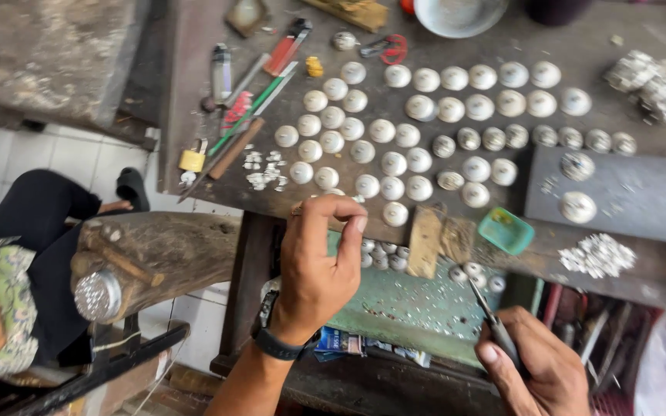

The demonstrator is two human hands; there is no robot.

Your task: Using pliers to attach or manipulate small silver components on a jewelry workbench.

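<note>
A wooden stump (156,258) stands at far left, then the left hand (319,266) pinches a tiny piece at the table (194,92) edge, silver domes (395,142) spread beyond, and low right the right hand (537,362) grips tweezers (487,312).

Soft, even daylight lit the workbench (456,219), casting only faint shadows. The white domed pieces (395,163) glinted mildly without harsh glare. Wide-angle distortion bent the bench's edges, and both hands looked slightly motion-blurred near the frame's bottom.
</note>
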